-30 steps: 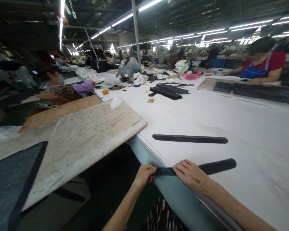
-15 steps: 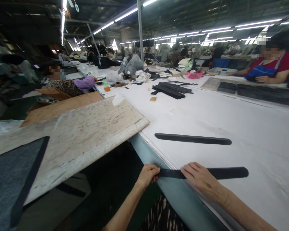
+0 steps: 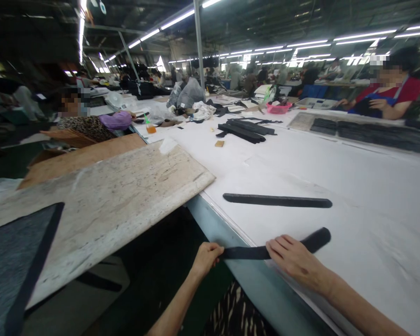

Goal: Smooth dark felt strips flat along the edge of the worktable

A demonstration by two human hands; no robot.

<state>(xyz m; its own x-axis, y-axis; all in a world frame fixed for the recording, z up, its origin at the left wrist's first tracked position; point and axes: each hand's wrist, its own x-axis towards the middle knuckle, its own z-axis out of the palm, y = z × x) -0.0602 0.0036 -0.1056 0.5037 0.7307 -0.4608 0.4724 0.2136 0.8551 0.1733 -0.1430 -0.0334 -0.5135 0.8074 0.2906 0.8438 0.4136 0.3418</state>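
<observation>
A dark strip (image 3: 245, 253) reaches from past the edge of the white table (image 3: 367, 196) onto its top. My left hand (image 3: 207, 256) pinches the strip's left end, out beyond the table edge. Over the strip's middle lies my right hand (image 3: 290, 255), fingers together and curled on it, pressing it at the table edge. The strip's right part (image 3: 317, 239) angles up and away from the right hand. A second dark strip (image 3: 277, 200) lies flat on the table, farther back.
A worn board (image 3: 126, 191) on the left bears a dark grey piece (image 3: 19, 261). Farther back are a pile of dark strips (image 3: 243, 130), a pink basket (image 3: 279, 108) and an orange bottle (image 3: 150, 127). People sit at the left and right.
My left hand has drawn the strip's end a little leftward. The strip's right end has moved left and swung away from me, so the strip now bends at my right hand.
</observation>
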